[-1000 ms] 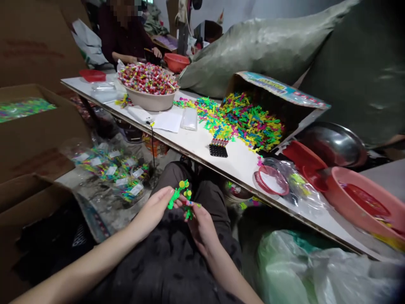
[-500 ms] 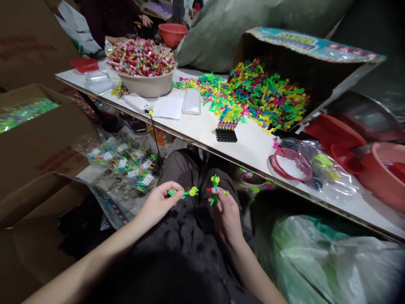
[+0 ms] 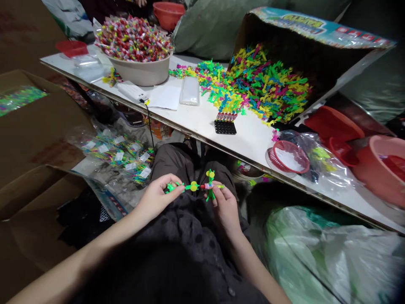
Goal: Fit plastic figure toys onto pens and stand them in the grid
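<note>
Over my lap, my left hand (image 3: 160,194) pinches a small green plastic figure (image 3: 193,186) with a yellow disc, held sideways; more green parts stick out between the fingers. My right hand (image 3: 227,207) grips a small stick-like piece (image 3: 203,186) with a red tip and a yellowish other end; its exact kind I cannot tell. Another green figure (image 3: 210,174) with a yellow disc sits crosswise on that piece. The left figure's end meets or almost meets the red tip. On the table, several red-and-white pieces (image 3: 226,117) stand in a black holder (image 3: 225,127).
The white table (image 3: 202,122) carries a tub (image 3: 139,71) of wrapped red pieces, a pile of colourful figures (image 3: 268,88) spilling from a carton (image 3: 322,31), clear bags (image 3: 190,90) and a red basket (image 3: 290,157). Bagged figures (image 3: 120,154) lie at left, near cardboard boxes (image 3: 34,139).
My hands have come together, bringing the left figure up to the red tip. The stick-like piece is now more level. The view has shifted slightly, so the table things appear higher.
</note>
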Available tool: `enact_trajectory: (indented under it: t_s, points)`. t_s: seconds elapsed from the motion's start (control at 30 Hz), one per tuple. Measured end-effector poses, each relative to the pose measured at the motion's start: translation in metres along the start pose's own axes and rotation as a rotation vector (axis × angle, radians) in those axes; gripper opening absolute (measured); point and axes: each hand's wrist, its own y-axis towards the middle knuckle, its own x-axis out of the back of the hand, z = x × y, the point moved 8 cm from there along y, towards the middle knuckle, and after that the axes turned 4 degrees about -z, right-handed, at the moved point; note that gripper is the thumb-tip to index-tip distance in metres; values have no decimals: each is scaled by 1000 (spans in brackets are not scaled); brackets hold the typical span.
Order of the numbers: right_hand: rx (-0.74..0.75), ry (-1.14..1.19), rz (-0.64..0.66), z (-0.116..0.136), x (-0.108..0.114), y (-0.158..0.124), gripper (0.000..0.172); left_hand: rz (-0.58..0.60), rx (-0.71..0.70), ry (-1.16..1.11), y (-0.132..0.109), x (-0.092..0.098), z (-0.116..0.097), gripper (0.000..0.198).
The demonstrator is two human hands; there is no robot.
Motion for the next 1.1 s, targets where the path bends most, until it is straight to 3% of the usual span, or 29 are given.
enact_trajectory:
  t_s: [0.4, 0.7, 1.1]
  points:
    - [-56, 61, -29, -6, 2, -2, 26, 19, 6, -9, -2, -5, 3, 19]
    - [26, -59, 52, -1, -2, 2, 21, 40, 15, 3, 0, -6, 3, 17]
    - [-141, 158, 33, -12, -7, 1, 17, 44, 7, -5, 0, -5, 4, 17]
